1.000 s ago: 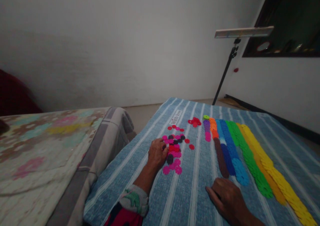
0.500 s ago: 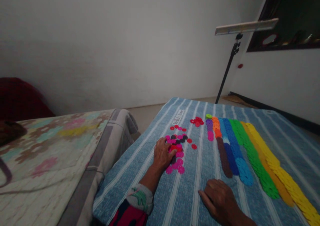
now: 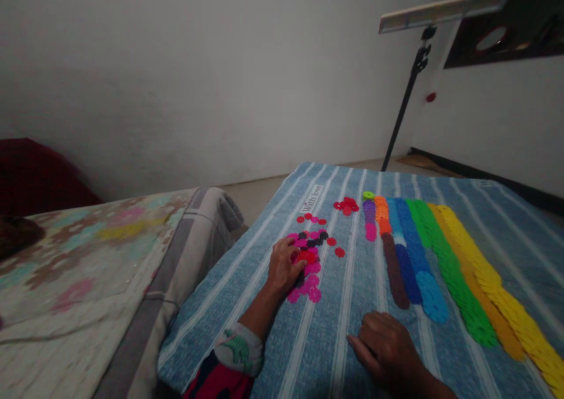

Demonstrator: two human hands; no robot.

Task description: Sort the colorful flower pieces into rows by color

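A loose pile of pink, red and black plastic discs lies on a blue striped cloth. My left hand rests on the pile's left side, fingers curled, thumb touching a red disc. My right hand lies on the cloth near the front, fingers bent, nothing seen in it. To the right run sorted rows of discs: purple and pink, orange, brown, blue, green, yellow. A small red cluster sits beyond the pile.
A mattress with a patterned sheet lies to the left, a dark red cushion behind it. A light bar on a black stand rises at the back right by the wall. A dark window frame is at the upper right.
My left hand has shifted slightly over the pile, thumb now on a red disc. My right hand slid a little left. The view tilted and moved.
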